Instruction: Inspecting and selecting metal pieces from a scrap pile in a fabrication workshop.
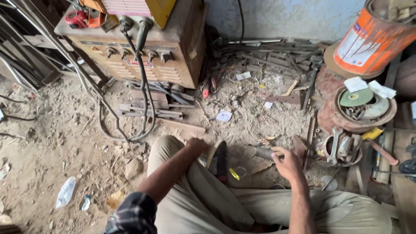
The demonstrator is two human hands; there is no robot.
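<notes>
I sit on a dusty floor in khaki trousers. My left hand [197,145] rests by my left knee, its fingers curled; whether it holds anything is hidden. My right hand [287,164] reaches forward and closes around a short dark metal piece [263,152] lying on the ground. Between my legs are a dark sandal [220,161] and a small yellow object [234,174].
A tan welding machine [151,47] with grey cables [143,108] stands ahead. Scrap metal strips [277,56] lie along the wall. At right are an orange drum [372,37], a rusty round tray with grinding discs [364,106] and a bowl with a spanner [340,149].
</notes>
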